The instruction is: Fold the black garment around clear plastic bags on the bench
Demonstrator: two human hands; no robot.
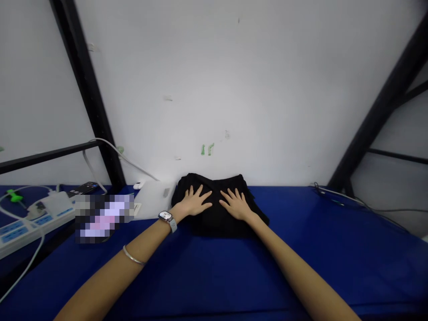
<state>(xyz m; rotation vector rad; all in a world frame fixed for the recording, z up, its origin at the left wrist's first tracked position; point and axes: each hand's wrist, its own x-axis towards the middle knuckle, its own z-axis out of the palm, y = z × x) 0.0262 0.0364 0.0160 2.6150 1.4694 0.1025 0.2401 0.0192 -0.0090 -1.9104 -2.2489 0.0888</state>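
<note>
A black folded cloth item (217, 223), which looks like a garment, lies on the blue surface against the wall. My left hand (193, 203) rests flat on its left part, fingers spread. On its right part lies my right hand (236, 205), also flat with the fingers apart. Neither hand grips the fabric. A smartwatch (167, 218) sits on my left wrist, and a silver bangle (132, 257) circles that forearm. What kind of garment it is, I cannot tell.
Left of the cloth lies a flat whitish object (152, 200) with a cable. Farther left are a blurred-out item (103, 218), a white power strip (36, 227) with plugs and a green-handled tool (15, 196). Black frame posts (88, 93) flank the wall. Thin cables (361, 203) lie at right.
</note>
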